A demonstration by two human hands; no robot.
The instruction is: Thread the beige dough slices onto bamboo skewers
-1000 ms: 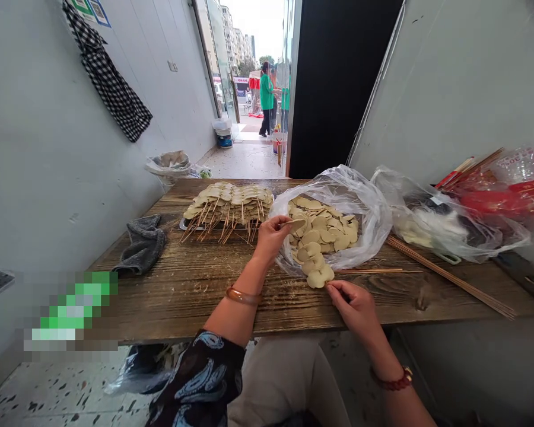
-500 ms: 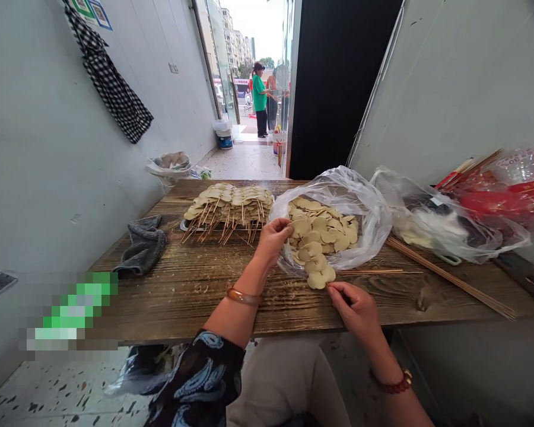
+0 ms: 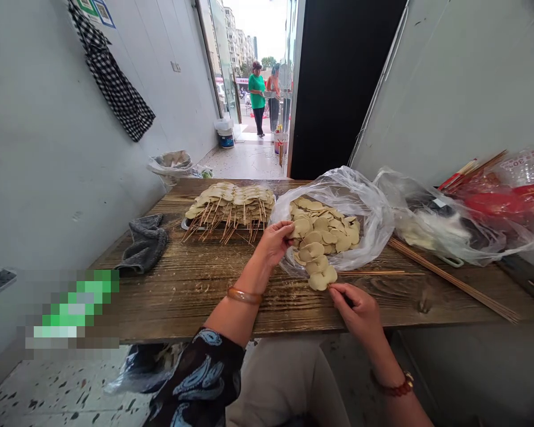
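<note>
My left hand [image 3: 275, 242] is closed in a pinch at the edge of a thin, pale beige round slice [image 3: 301, 227], over the near left side of a clear plastic bag [image 3: 371, 222]. Between thumb and fingers, my right hand [image 3: 358, 308] grips the end of a thin skewer, mostly hidden by several slices [image 3: 322, 277] threaded along it. Loose slices [image 3: 329, 219] of the same kind fill the bag. To the left, finished-looking skewers of slices [image 3: 229, 201] lie stacked on a metal tray [image 3: 184, 225], sticks pointing toward me.
A bundle of bare skewers [image 3: 456, 281] lies at the right of the wooden table [image 3: 196, 296], and a few more lie before the bag. A grey cloth [image 3: 143, 243] is at left. Plastic bags [image 3: 454, 231] crowd the right end. People [image 3: 257, 98] stand beyond the doorway.
Both hands keep nearly the same hold and place. The view has shifted slightly. Outside, the person in green has turned and moved a little to the left.
</note>
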